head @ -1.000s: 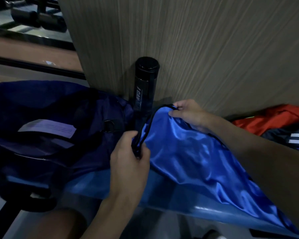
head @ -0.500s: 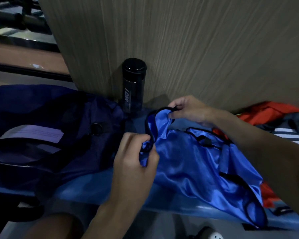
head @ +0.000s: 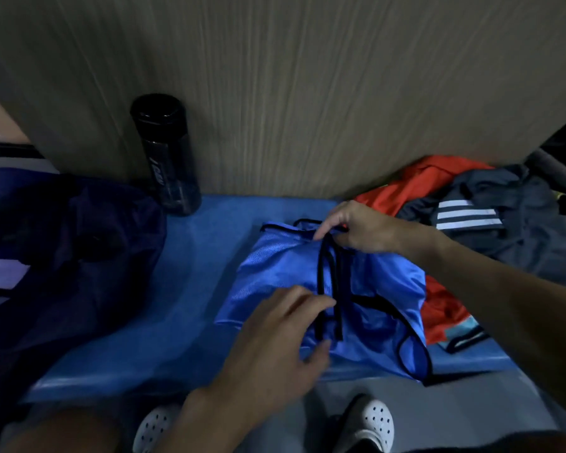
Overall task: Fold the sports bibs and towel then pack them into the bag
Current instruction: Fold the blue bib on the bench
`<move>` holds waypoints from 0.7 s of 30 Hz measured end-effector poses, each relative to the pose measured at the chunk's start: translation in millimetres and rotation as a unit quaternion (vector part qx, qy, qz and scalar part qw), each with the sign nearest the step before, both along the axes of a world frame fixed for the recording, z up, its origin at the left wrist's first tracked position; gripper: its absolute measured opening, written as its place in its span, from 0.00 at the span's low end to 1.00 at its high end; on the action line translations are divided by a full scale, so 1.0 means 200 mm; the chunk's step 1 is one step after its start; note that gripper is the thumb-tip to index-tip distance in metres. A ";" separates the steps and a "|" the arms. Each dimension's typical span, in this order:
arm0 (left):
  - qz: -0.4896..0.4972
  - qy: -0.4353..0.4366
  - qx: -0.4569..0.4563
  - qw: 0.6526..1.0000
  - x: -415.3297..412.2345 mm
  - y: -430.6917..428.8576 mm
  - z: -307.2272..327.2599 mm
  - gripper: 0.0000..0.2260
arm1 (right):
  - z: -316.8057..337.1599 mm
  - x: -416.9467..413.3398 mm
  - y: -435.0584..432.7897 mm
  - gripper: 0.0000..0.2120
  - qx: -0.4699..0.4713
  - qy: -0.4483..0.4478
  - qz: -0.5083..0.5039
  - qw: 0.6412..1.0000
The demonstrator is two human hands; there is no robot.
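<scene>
On bench [head: 190, 289], right hand [head: 356, 228] pinching blue bib [head: 275, 266], left hand [head: 275, 348] spread over it

A tall black plastic water bottle [head: 165, 155] with a screw lid stands upright at the back edge of the blue padded bench [head: 190, 289], left of its middle, touching the brown wood-grain wall panel [head: 307, 93] behind it. At the bench's far right end a crumpled dark grey garment with three white stripes [head: 504, 223] lies against the same panel. Below the front edge, a pair of white perforated clogs [head: 373, 423] stands on the grey floor [head: 455, 416].
</scene>
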State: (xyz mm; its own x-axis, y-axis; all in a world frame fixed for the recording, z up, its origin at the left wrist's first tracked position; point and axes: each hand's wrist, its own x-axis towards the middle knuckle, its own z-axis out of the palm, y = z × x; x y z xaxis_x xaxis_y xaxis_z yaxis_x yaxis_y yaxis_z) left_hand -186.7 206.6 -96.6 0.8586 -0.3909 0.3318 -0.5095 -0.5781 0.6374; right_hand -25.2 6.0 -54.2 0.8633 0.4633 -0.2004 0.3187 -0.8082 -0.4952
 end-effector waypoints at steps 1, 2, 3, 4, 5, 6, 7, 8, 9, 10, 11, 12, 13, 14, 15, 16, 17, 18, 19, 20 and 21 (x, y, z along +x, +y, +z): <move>-0.001 0.014 -0.015 1.000 0.00 -0.01 -0.01 0.18 | -0.02 -0.01 -0.02 0.19 -0.039 -0.009 0.013 0.999; 0.016 0.010 -0.018 1.000 0.01 -0.01 -0.01 0.18 | -0.03 -0.02 -0.03 0.21 -0.062 -0.011 0.013 0.998; 0.043 -0.009 0.004 0.999 0.03 -0.01 -0.02 0.18 | -0.04 -0.05 -0.03 0.19 -0.076 -0.012 0.003 0.997; 0.068 -0.030 0.055 0.996 0.05 0.00 -0.05 0.18 | -0.05 -0.07 -0.03 0.16 -0.078 -0.020 -0.007 0.997; 0.083 -0.038 0.122 0.988 0.07 0.01 -0.07 0.20 | -0.06 -0.09 -0.03 0.12 -0.075 -0.028 -0.012 0.997; 0.086 -0.030 0.190 0.978 0.09 0.02 -0.10 0.22 | -0.07 -0.10 -0.03 0.09 -0.068 -0.035 -0.013 0.997; 0.080 -0.019 0.249 0.965 0.09 0.02 -0.14 0.25 | -0.07 -0.12 -0.02 0.09 -0.063 -0.041 -0.012 0.997; 0.072 -0.013 0.290 0.954 0.09 0.02 -0.17 0.27 | -0.08 -0.13 -0.02 0.10 -0.067 -0.043 -0.015 0.997; 0.068 -0.004 0.315 0.947 0.09 0.02 -0.21 0.28 | -0.08 -0.14 -0.02 0.11 -0.073 -0.049 -0.020 0.996; 0.069 0.009 0.325 0.943 0.09 0.00 -0.22 0.28 | -0.08 -0.16 -0.02 0.11 -0.070 -0.057 -0.031 0.995; 0.076 0.019 0.327 0.942 0.09 -0.01 -0.22 0.29 | -0.09 -0.18 -0.01 0.11 -0.053 -0.076 -0.044 0.995; 0.084 0.026 0.325 0.941 0.10 -0.02 -0.22 0.30 | -0.10 -0.21 -0.01 0.10 -0.023 -0.101 -0.061 0.993; 0.094 0.030 0.323 0.941 0.11 -0.03 -0.21 0.32 | -0.10 -0.25 -0.02 0.10 0.013 -0.127 -0.083 0.988; 0.103 0.033 0.320 0.941 0.12 -0.04 -0.21 0.33 | -0.10 -0.29 -0.03 0.09 0.049 -0.155 -0.114 0.980; 0.108 0.035 0.318 0.941 0.12 -0.05 -0.21 0.33 | -0.10 -0.34 -0.05 0.09 0.079 -0.182 -0.151 0.968; 0.110 0.037 0.316 0.942 0.12 -0.06 -0.21 0.32 | -0.09 -0.39 -0.07 0.09 0.105 -0.203 -0.190 0.955; 0.108 0.035 0.316 0.942 0.13 -0.07 -0.22 0.31 | -0.09 -0.45 -0.09 0.08 0.129 -0.214 -0.229 0.941; 0.108 0.025 0.316 0.942 0.13 -0.08 -0.22 0.30 | -0.10 -0.52 -0.11 0.08 0.153 -0.216 -0.266 0.927; 0.110 0.014 0.315 0.942 0.14 -0.09 -0.21 0.30 | -0.12 -0.58 -0.13 0.08 0.172 -0.210 -0.302 0.914; 0.109 0.003 0.315 0.943 0.14 -0.10 -0.19 0.29 | -0.14 -0.64 -0.15 0.08 0.180 -0.206 -0.336 0.901; 0.104 -0.010 0.314 0.944 0.16 -0.11 -0.16 0.29 | -0.17 -0.69 -0.17 0.09 0.177 -0.207 -0.367 0.889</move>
State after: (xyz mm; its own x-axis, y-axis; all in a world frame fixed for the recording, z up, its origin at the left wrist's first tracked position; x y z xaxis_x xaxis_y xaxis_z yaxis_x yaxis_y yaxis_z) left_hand -155.6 185.2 -128.0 0.9342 -0.3402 0.1074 -0.3523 -0.9273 0.1268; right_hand -163.9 -27.5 -87.4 0.9248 -0.2852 0.2518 -0.0159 -0.6903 -0.7233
